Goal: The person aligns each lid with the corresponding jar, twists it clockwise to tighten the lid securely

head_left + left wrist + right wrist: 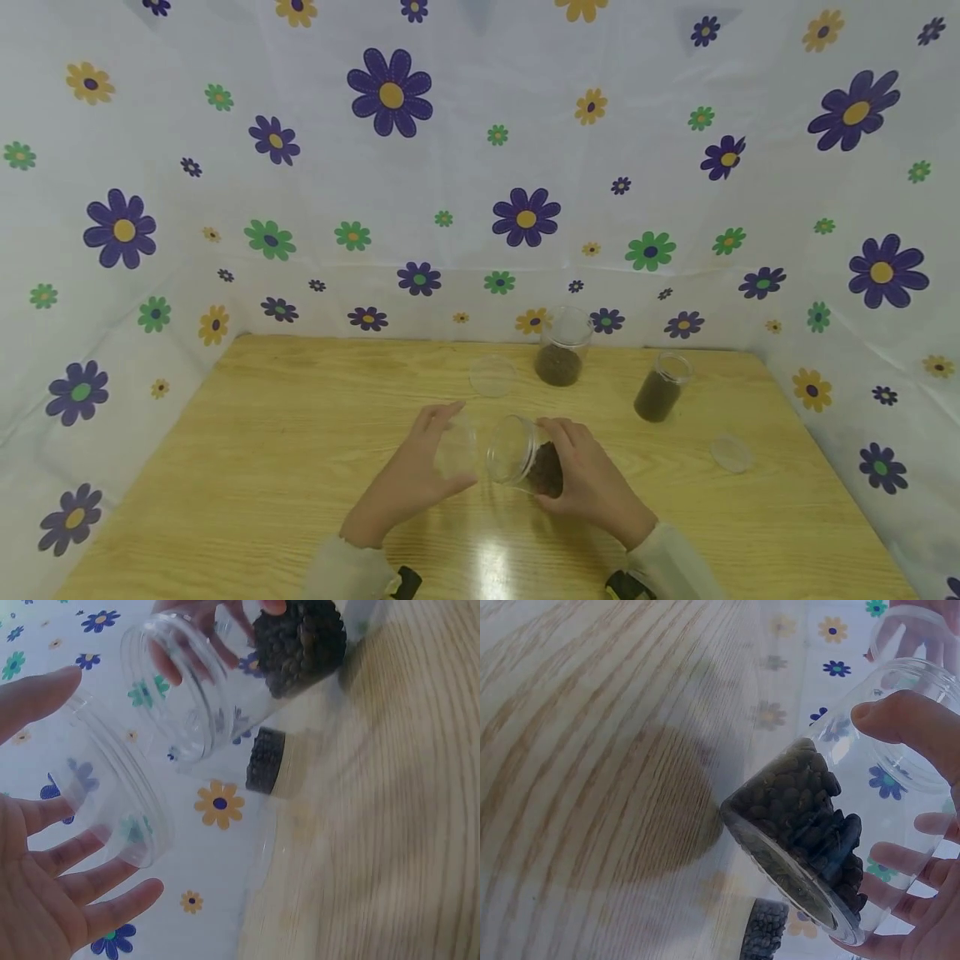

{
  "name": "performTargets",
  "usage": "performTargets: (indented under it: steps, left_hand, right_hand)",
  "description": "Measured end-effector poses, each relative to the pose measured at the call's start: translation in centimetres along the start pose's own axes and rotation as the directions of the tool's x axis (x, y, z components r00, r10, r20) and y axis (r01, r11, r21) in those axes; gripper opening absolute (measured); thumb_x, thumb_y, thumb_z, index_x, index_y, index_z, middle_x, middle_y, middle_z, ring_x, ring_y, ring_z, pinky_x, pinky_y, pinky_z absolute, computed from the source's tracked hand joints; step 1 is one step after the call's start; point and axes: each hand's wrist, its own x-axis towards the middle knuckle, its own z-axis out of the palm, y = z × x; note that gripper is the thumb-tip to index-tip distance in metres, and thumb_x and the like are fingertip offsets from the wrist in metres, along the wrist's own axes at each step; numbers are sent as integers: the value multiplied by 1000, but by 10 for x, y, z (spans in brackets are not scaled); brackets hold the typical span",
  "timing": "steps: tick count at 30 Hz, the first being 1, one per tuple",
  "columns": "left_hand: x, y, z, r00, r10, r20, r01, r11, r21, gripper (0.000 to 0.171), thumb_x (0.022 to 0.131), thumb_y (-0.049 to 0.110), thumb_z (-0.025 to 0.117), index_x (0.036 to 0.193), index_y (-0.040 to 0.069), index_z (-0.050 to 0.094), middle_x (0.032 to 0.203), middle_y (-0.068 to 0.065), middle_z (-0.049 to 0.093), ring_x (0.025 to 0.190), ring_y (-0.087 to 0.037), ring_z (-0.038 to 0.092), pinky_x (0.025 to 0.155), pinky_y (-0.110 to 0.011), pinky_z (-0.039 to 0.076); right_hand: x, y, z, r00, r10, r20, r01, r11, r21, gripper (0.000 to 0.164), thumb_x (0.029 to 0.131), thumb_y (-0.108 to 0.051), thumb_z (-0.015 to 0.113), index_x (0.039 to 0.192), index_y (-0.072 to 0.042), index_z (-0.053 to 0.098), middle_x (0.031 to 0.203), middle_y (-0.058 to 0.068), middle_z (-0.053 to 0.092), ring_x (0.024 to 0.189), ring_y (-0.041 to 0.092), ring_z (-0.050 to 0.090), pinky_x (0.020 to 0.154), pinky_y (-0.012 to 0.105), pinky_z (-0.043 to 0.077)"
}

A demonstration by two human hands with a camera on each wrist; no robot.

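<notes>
My right hand (588, 479) grips a clear jar (512, 450) around its side, thumb on one side and fingers on the other. The jar leans over, mouth toward the left, its bottom edge close to the tabletop. Dark beans (795, 817) gather at its base end. In my left hand (416, 471) is a clear round lid (112, 772), held by its edge between thumb and fingers. The lid stands on edge facing the jar's mouth, with a small gap between them in the head view.
Behind my hands stands an uncapped clear jar (558, 364) with dark contents; a narrower one (660, 387) is to its right. Clear round lids lie flat on the wooden table, one at the back (492, 376) and another at right (731, 454). A flowered sheet (450, 167) surrounds the table.
</notes>
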Motion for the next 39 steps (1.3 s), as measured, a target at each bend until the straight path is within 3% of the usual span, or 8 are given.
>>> performTargets:
  steps: [12,25,32,39]
  left_hand:
    - [8,14,11,996,71,51,-74,996,49,87,78,43,73,147,17,28,137,-10,38,122,-33,50,91,-50,49]
    - [21,22,20,991,83,105,-93,992,88,86,80,51,68,148,20,26,141,-7,38,118,-28,53,93,-46,49]
    - [22,25,22,990,77,115,-91,988,126,85,81,47,69,149,22,25,141,-5,37,113,-27,56,89,-44,51]
    - [25,23,25,987,113,113,-125,986,106,84,81,42,71,148,17,27,141,-8,37,117,-32,54,91,-47,49]
  right_hand:
    - [3,-6,-1,1000,-16,10,16,999,-43,92,55,-33,89,131,-6,45,121,12,55,112,32,53,91,49,48]
    - [3,-7,-1,1000,-20,12,20,999,-39,94,53,-31,90,131,-5,45,121,12,55,113,31,53,91,48,48]
    - [2,-7,-2,1000,-18,14,19,999,-33,93,54,-32,89,131,-5,44,122,12,54,113,31,52,92,48,48]
    - [2,-6,-1,1000,-13,19,14,999,-49,94,54,-33,89,131,-5,44,123,11,54,114,31,52,92,47,48]
